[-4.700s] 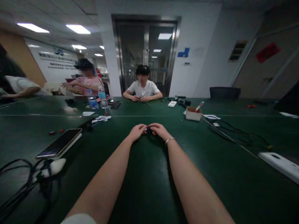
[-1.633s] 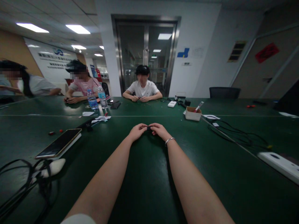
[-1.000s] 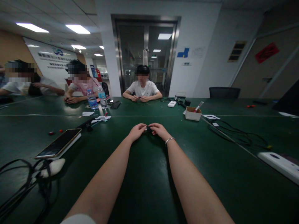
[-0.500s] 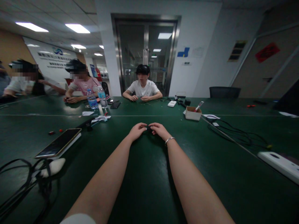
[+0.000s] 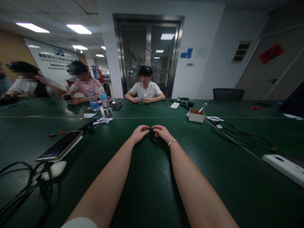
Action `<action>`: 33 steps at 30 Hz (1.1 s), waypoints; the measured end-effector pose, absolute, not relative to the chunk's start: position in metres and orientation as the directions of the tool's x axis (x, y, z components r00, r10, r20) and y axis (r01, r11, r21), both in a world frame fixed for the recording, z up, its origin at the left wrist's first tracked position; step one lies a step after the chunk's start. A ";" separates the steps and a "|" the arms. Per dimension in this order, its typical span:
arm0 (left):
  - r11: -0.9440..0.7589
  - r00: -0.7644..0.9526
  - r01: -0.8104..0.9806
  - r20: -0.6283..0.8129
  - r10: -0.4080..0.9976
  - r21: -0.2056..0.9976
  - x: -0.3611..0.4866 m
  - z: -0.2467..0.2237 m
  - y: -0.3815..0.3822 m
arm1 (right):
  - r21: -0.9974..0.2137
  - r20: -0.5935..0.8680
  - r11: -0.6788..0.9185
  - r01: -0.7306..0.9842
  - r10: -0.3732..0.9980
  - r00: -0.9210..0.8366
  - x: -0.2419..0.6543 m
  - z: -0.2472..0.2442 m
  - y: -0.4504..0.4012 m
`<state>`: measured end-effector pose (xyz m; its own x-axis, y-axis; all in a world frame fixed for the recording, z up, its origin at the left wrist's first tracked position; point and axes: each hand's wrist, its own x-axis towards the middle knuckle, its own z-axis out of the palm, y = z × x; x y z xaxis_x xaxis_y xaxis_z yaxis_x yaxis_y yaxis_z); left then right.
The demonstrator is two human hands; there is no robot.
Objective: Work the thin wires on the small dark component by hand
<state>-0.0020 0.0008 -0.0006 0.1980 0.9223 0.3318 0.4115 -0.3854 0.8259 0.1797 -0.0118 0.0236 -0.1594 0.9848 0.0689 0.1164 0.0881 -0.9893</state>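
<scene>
Out over the middle of the green table [image 5: 152,164], my left hand [image 5: 140,133] and my right hand [image 5: 162,133] meet fingertip to fingertip. Between them sits a small black object [image 5: 151,130], mostly covered by the fingers; its kind cannot be made out. Both hands are closed in a pinch on it, the left from one side and the right from the other. A silver bracelet [image 5: 172,143] circles my right wrist.
A phone [image 5: 60,144] lies on a white box at left, near a white mouse-like object [image 5: 54,170] and black cables. Two water bottles [image 5: 104,98] stand farther back. A small box [image 5: 196,116] and a power strip [image 5: 285,167] are at right. Several people sit around the table.
My hands and the small black object stay in nearly the same place. At the far left, a person in pink has raised a dark object, and the person beside them has shifted.
</scene>
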 end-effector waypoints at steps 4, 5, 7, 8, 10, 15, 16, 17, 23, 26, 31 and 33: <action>-0.352 0.201 0.425 0.292 0.935 0.834 -0.002 -0.001 0.001 | -0.990 0.060 0.079 0.119 0.986 -0.156 0.179 0.024 -0.012; -0.346 0.204 0.420 0.284 0.937 0.839 -0.002 0.000 0.001 | -0.990 0.058 0.077 0.120 0.986 -0.155 0.179 0.024 -0.012; -0.342 0.214 0.404 0.276 0.937 0.848 -0.001 0.001 -0.001 | -0.990 0.062 0.081 0.118 0.986 -0.155 0.180 0.023 -0.012; -0.342 0.220 0.398 0.273 0.937 0.851 -0.001 0.002 -0.001 | -0.990 0.066 0.085 0.115 0.985 -0.157 0.180 0.023 -0.011; -0.341 0.226 0.392 0.270 0.936 0.854 0.000 0.003 -0.003 | -0.990 0.072 0.091 0.110 0.984 -0.164 0.180 0.022 -0.011; -0.364 0.182 0.407 0.317 0.931 0.838 0.001 0.004 -0.005 | -0.990 0.077 0.096 0.103 0.982 -0.171 0.180 0.020 -0.009; -0.364 0.178 0.417 0.318 0.931 0.833 0.000 0.003 -0.004 | -0.990 0.076 0.094 0.104 0.983 -0.169 0.180 0.020 -0.009; -0.358 0.179 0.426 0.311 0.934 0.831 0.000 0.003 -0.004 | -0.990 0.075 0.093 0.105 0.983 -0.167 0.180 0.020 -0.009; -0.330 0.220 0.403 0.260 0.940 0.854 -0.001 0.000 0.002 | -0.990 0.064 0.083 0.115 0.986 -0.156 0.180 0.021 -0.009; -0.328 0.224 0.392 0.256 0.940 0.859 -0.001 -0.001 0.003 | -0.989 0.067 0.086 0.119 0.985 -0.156 0.180 0.021 -0.009; -0.358 0.216 0.402 0.292 0.932 0.843 -0.002 0.000 0.000 | -0.989 0.073 0.092 0.114 0.984 -0.160 0.181 0.019 -0.007; -0.350 0.218 0.403 0.282 0.934 0.846 -0.001 0.001 -0.001 | -0.989 0.072 0.091 0.114 0.984 -0.161 0.181 0.019 -0.007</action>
